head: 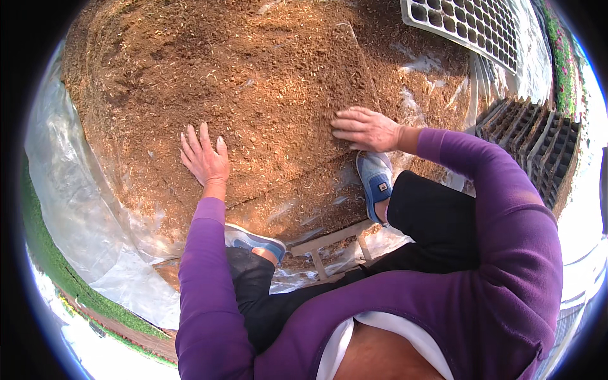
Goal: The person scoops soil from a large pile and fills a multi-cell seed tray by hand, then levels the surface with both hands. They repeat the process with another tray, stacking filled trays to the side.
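A broad layer of brown, crumbly soil (256, 90) flecked with pale bits lies before me, and straight edges show in its surface. My left hand (205, 156) rests palm down on the soil at the left, its fingers spread and nothing seen in it. At the right, my right hand (365, 128) lies across a straight edge of the soil layer. Its fingers are stretched out and slightly apart, and their tips are a little blurred. What lies beneath both palms is hidden. Just below my right hand is a blue shoe (375, 183) on my foot.
A pale seedling tray (463, 28) with many cells lies at the upper right. Below it stand several dark cell trays (532, 147) packed together. Clear plastic sheeting (71, 175) borders the soil. Between my feet is a low wooden frame (332, 242). Another blue shoe (259, 242) is below my left hand.
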`<state>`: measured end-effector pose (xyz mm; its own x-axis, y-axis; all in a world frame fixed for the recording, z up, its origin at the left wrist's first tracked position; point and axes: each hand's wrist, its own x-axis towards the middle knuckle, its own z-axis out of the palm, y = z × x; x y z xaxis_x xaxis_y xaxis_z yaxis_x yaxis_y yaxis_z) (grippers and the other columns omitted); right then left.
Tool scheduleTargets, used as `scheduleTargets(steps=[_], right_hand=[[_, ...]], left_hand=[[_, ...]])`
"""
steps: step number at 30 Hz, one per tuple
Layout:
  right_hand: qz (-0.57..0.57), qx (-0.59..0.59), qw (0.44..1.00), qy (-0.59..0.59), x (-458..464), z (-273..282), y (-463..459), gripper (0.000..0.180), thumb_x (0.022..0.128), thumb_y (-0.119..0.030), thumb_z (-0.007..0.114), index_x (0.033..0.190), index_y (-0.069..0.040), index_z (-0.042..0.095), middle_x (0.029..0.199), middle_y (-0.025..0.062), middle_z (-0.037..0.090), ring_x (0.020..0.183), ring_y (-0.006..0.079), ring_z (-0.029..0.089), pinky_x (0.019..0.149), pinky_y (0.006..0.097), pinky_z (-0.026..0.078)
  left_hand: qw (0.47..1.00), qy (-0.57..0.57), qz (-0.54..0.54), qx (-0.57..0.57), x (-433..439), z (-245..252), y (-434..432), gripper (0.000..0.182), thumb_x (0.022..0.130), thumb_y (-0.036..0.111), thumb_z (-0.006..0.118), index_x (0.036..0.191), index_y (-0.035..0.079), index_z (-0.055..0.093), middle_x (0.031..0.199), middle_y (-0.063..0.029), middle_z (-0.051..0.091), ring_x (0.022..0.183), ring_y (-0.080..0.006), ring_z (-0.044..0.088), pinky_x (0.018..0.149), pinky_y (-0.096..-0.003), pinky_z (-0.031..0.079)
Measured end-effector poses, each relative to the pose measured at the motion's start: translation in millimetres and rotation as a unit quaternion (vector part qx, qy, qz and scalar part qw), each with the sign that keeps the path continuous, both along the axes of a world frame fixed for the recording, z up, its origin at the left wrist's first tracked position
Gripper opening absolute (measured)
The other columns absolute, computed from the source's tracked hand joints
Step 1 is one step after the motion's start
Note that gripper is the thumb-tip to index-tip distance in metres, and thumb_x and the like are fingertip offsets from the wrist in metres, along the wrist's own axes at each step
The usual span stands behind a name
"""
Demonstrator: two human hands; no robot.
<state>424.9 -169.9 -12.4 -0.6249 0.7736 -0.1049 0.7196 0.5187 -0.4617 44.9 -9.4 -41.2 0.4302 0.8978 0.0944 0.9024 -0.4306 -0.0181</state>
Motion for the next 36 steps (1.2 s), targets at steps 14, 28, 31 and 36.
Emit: scheduleTargets(steps=[14, 28, 31, 36], right_hand=[[0.041, 0.03, 0.996, -0.079, -12.1, 5.0, 40.2, 0.049, 0.091, -0.044, 0.042, 0.136, -0.026, 0.034, 0.141, 0.0053, 0.034, 0.131, 0.0211, 0.03, 0.112, 0.0423, 0.014], [0.009, 0.097, 0.995, -0.011, -19.5, -14.2, 52.6, 0.05, 0.087, -0.042, 0.048, 0.134, -0.026, 0.038, 0.137, 0.0019, 0.04, 0.127, 0.0206, 0.036, 0.109, 0.0451, 0.021], [-0.036, 0.19, 0.981, 0.022, -24.8, -3.6, 101.7, 0.048, 0.086, -0.033, 0.055, 0.131, -0.025, 0.041, 0.133, 0.0042, 0.043, 0.122, 0.0216, 0.042, 0.105, 0.0442, 0.028], [-0.197, 0.181, 0.964, 0.001, 2.2, 0.9, 143.0, 0.02, 0.077, -0.014, 0.063, 0.097, -0.011, 0.063, 0.098, 0.003, 0.06, 0.09, 0.019, 0.055, 0.079, 0.0298, 0.048]], left_hand=[[1.0, 0.005, 0.007, -0.01, 0.9, 0.9, -0.1, 0.055, 0.083, 0.037, 0.052, 0.134, 0.023, 0.036, 0.143, -0.0082, 0.03, 0.131, -0.0327, 0.027, 0.102, -0.051, 0.024], [1.0, 0.009, 0.012, -0.017, 1.0, 1.6, -0.8, 0.054, 0.083, 0.037, 0.051, 0.133, 0.022, 0.038, 0.143, -0.0088, 0.03, 0.131, -0.0331, 0.026, 0.103, -0.0509, 0.023], [1.0, 0.009, 0.011, -0.017, 1.1, 1.5, -0.3, 0.054, 0.083, 0.038, 0.051, 0.133, 0.022, 0.038, 0.143, -0.0085, 0.029, 0.131, -0.0332, 0.026, 0.103, -0.0512, 0.023], [0.999, 0.012, 0.02, -0.032, 0.3, 1.1, -0.7, 0.055, 0.083, 0.039, 0.051, 0.134, 0.023, 0.037, 0.144, -0.0083, 0.029, 0.132, -0.0331, 0.025, 0.103, -0.0523, 0.021]])
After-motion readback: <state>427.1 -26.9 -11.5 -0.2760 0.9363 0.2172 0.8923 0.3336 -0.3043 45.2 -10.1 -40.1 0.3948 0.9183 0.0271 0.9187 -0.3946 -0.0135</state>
